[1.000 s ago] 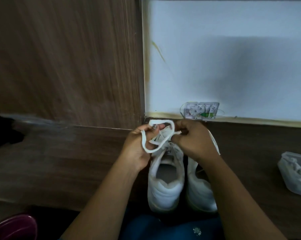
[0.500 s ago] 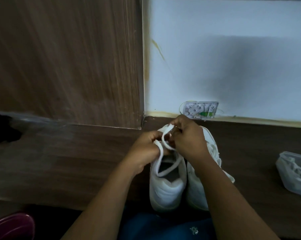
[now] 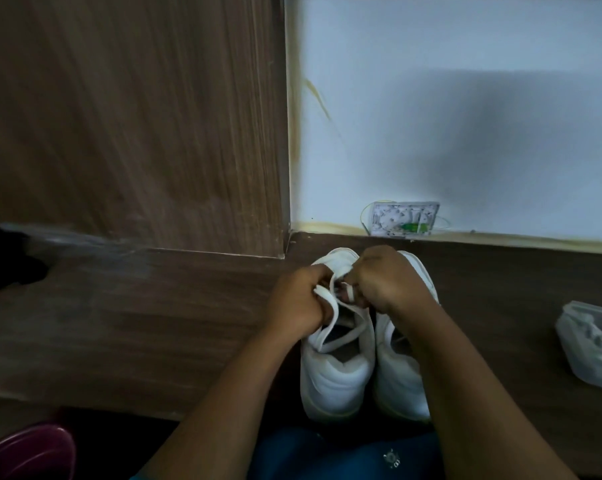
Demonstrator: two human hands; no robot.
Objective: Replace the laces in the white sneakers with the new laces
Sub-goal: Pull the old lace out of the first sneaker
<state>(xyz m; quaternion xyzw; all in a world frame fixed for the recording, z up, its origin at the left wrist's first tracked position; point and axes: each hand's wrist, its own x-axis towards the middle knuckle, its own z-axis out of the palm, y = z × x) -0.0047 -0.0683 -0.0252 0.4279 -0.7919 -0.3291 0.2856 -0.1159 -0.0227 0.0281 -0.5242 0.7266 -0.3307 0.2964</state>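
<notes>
Both hands have dropped onto the left sneaker; left hand and right hand pinch its lace, likely working it through the eyelets.

White sneakers and white lace on a dark brown wood-grain table beside a maroon bowl.

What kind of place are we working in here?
Probably a home or office room: a wood-grain surface meets a painted white wall, with a small cable box low on it and a wood-laminate panel beside.
</notes>
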